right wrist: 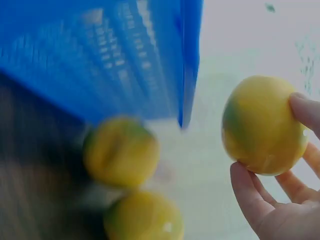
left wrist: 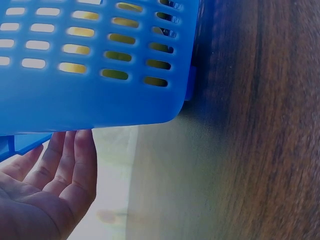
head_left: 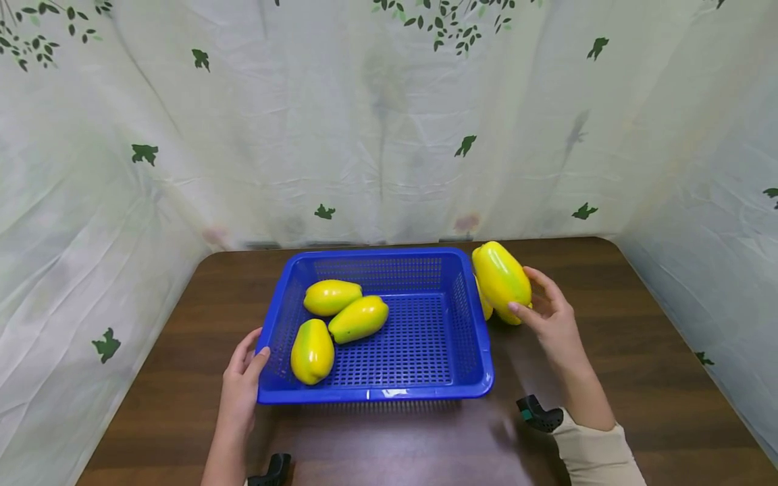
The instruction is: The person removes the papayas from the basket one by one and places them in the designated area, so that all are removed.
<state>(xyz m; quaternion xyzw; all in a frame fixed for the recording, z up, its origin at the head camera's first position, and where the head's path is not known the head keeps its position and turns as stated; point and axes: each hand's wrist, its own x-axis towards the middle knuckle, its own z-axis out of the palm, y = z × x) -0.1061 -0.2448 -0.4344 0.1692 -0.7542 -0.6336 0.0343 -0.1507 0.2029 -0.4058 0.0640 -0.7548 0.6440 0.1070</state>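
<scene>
A blue plastic basket [head_left: 377, 393] with perforated sides stands on the table. My left hand [head_left: 242, 381] grips its left rim, thumb on top and fingers outside under the edge. Inside, towards the left, lie three yellow papayas, one at the back [head_left: 331, 297], one in the middle [head_left: 360, 319] and one in front [head_left: 313, 352]. My right hand [head_left: 556, 327] holds another papaya [head_left: 501, 280] by its lower end, raised beside the basket's right wall. Below it, two more papayas sit outside the basket in the right wrist view, one nearer the wall [right wrist: 121, 152] and another [right wrist: 145, 217] beside it, both blurred.
The brown wooden table [head_left: 626, 337] extends on both sides of the basket and in front. A pale curtain [head_left: 389, 169] with green leaf prints hangs along the back and sides. Black wrist devices [head_left: 539, 414] sit at both wrists.
</scene>
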